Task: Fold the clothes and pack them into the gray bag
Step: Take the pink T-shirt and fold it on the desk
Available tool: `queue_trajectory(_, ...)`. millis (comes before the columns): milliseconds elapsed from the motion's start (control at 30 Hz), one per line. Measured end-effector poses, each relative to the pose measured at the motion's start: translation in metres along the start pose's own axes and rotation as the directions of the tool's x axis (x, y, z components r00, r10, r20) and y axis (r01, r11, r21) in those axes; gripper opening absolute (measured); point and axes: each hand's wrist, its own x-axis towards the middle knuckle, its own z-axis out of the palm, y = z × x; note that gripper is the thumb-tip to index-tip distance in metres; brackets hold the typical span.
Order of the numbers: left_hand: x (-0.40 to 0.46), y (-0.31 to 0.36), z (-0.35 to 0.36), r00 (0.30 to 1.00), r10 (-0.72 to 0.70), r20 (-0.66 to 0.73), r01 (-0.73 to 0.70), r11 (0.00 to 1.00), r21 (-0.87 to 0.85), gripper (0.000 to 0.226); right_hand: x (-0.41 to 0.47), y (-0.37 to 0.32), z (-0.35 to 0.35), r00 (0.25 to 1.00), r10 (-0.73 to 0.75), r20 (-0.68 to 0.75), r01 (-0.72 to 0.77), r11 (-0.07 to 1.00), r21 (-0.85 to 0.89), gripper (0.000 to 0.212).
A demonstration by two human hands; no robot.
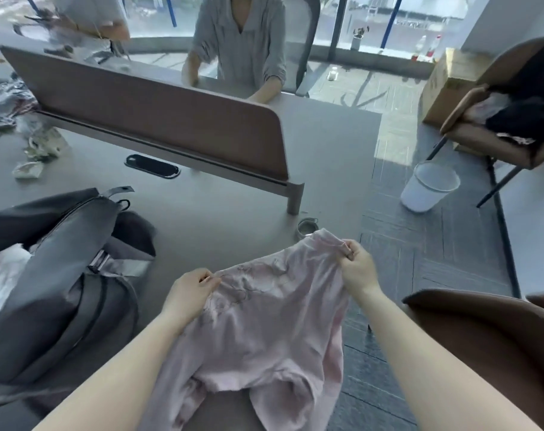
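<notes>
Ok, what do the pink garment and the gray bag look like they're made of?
Pink garment: soft, matte knit, probably cotton jersey; it drapes limply and wrinkles where both hands pinch it. Gray bag: smooth woven synthetic, perhaps nylon, with a faint sheen, webbing straps and a zipper.

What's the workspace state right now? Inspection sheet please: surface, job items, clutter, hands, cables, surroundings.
Surface: gray table with a brown divider panel across it.
Job's things: pink garment held up unfolded at the table's near edge; gray bag on the left, open, something white inside.
Clutter: crumpled paper and a clothes heap far left; tape roll near the garment.
Hands: left hand and right hand each pinch the garment's top edge.
Cables: nothing seen; a cable port sits in the table.
Surroundings: two people beyond the divider; white bin on the floor; brown chair with dark clothes; cardboard box; windows.
</notes>
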Motion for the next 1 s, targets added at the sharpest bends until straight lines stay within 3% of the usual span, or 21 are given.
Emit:
queue_trajectory(133,0.024,-0.011,0.021,0.997,-0.057,-0.057,0.06,0.998,0.037,0.026,0.035,0.013,0.012,0.996,0.071,0.062,-0.064,0.992,-0.105,0.029)
queue_trajectory(200,0.028,-0.021,0.031,0.987,-0.16,0.0,0.16,0.985,0.07,0.025,0.037,0.021,0.021,0.984,0.147,0.101,-0.1,0.924,-0.37,0.053)
queue_trajectory(267,0.029,-0.028,0.037,0.967,-0.25,0.045,0.245,0.964,0.106,0.022,0.024,0.025,0.031,0.994,0.094,0.055,-0.049,0.837,-0.545,0.061)
queue_trajectory(367,0.024,-0.037,0.038,0.961,-0.272,0.04,0.265,0.955,0.132,0.019,-0.01,0.022,0.053,0.988,-0.11,0.107,0.149,0.852,-0.502,0.045)
queue_trajectory(467,0.015,-0.046,0.028,0.958,-0.283,0.033,0.275,0.948,0.159,0.029,-0.05,0.018,0.084,0.918,-0.203,0.342,0.337,0.854,-0.396,0.032)
queue_trajectory(567,0.012,-0.059,0.014,0.936,-0.32,0.145,0.288,0.935,0.206,0.042,-0.087,0.013,0.118,0.822,-0.179,0.541,0.454,0.78,-0.432,0.034)
queue_trajectory(667,0.01,-0.076,0.0,0.909,-0.301,0.289,0.223,0.936,0.273,0.032,-0.116,0.02,0.141,0.783,-0.01,0.622,0.483,0.639,-0.598,0.041)
queue_trajectory(767,0.006,-0.096,-0.017,0.907,-0.253,0.336,0.162,0.947,0.276,0.024,-0.13,0.036,0.143,0.804,0.083,0.589,0.472,0.514,-0.716,0.057)
queue_trajectory(900,0.001,-0.125,-0.036,0.98,-0.106,0.168,0.051,0.951,0.305,0.032,-0.142,0.039,0.144,0.881,0.108,0.461,0.363,0.472,-0.804,0.062)
queue_trajectory(1000,-0.008,-0.14,-0.038,0.961,-0.119,0.25,0.02,0.93,0.366,0.024,-0.154,0.037,0.155,0.934,0.151,0.323,0.231,0.435,-0.871,0.059)
